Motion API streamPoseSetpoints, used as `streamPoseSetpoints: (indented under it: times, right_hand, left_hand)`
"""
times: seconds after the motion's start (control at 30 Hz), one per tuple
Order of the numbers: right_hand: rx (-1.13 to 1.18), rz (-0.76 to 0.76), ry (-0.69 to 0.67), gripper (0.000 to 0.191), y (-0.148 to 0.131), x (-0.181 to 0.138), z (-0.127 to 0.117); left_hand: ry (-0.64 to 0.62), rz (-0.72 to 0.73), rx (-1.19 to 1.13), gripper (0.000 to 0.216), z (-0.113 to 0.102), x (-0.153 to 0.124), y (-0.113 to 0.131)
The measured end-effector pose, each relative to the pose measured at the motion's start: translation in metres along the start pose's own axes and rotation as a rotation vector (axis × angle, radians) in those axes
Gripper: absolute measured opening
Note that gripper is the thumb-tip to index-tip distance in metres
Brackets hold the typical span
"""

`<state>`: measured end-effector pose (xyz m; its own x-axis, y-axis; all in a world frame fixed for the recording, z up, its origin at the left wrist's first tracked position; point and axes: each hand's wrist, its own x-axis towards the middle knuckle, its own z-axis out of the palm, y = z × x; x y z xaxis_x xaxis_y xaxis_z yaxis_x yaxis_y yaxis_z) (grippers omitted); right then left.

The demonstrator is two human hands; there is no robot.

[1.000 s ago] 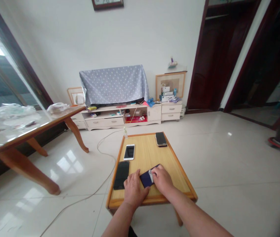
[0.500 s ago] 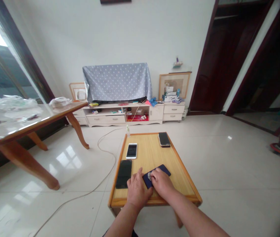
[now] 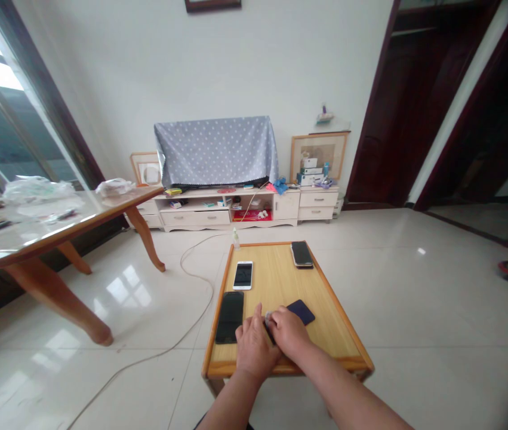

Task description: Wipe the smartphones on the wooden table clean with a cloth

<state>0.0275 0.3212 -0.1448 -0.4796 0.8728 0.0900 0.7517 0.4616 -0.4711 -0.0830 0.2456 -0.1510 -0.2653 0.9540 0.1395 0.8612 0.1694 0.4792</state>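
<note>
On a small wooden table [image 3: 320, 298] lies a dark blue phone [image 3: 301, 311], partly under my hands. My left hand [image 3: 254, 346] rests on its near end, fingers curled, thumb up. My right hand [image 3: 286, 331] presses a small grey cloth [image 3: 268, 315] on the phone, fingers closed around the cloth. A black phone [image 3: 230, 308] lies just left of my left hand. A white phone [image 3: 243, 275] and another dark phone [image 3: 301, 254] lie farther back.
A small bottle [image 3: 236, 238] stands at the table's far left corner. A cable [image 3: 191, 272] trails across the tiled floor. A large glass-topped table [image 3: 48, 224] stands left. A TV cabinet [image 3: 231, 209] with a covered screen lines the far wall. Dark doorways open at right.
Both hands have slid toward the near left end of the blue phone, uncovering more of its far end. The camera has shifted slightly left.
</note>
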Motion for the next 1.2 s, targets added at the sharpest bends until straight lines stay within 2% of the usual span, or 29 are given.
streamPoseSetpoints:
  times: [0.13, 0.3, 0.4, 0.5, 0.63, 0.7, 0.83, 0.9, 1.1, 1.2]
  right_hand:
    - [-0.027, 0.047, 0.018, 0.019, 0.007, 0.003, -0.004]
    - [-0.111, 0.271, 0.124, 0.024, 0.051, 0.016, -0.031]
    - [-0.134, 0.320, 0.144, 0.027, 0.060, 0.016, -0.038]
    - [-0.118, 0.249, 0.107, 0.026, 0.040, 0.007, -0.028]
    - [-0.054, 0.112, 0.032, 0.013, 0.010, -0.005, -0.012]
    - [-0.044, 0.135, 0.041, 0.013, 0.012, -0.005, -0.016]
    - [-0.064, 0.278, 0.116, 0.021, 0.043, 0.002, -0.039]
    - [-0.062, 0.295, 0.120, 0.022, 0.049, 0.002, -0.044]
    - [0.032, 0.083, -0.030, 0.011, 0.018, -0.019, -0.021]
    - [0.049, 0.071, -0.052, 0.011, 0.021, -0.019, -0.020]
  left_hand:
    - [-0.024, -0.012, 0.043, 0.091, -0.002, 0.000, 0.003]
    - [-0.074, -0.025, 0.097, 0.091, -0.010, 0.000, 0.010]
    - [-0.067, -0.033, 0.087, 0.089, -0.012, 0.000, 0.011]
    - [-0.037, -0.006, 0.067, 0.089, -0.008, 0.000, 0.009]
    - [0.007, 0.009, 0.062, 0.083, -0.003, 0.000, 0.006]
    - [0.009, 0.014, 0.067, 0.083, -0.003, -0.001, 0.007]
    - [-0.024, 0.008, 0.087, 0.088, -0.006, -0.002, 0.010]
    - [-0.044, -0.003, 0.101, 0.088, -0.007, -0.002, 0.011]
    - [-0.067, -0.006, 0.111, 0.081, -0.010, -0.002, 0.013]
    - [-0.062, 0.002, 0.114, 0.078, -0.012, -0.004, 0.014]
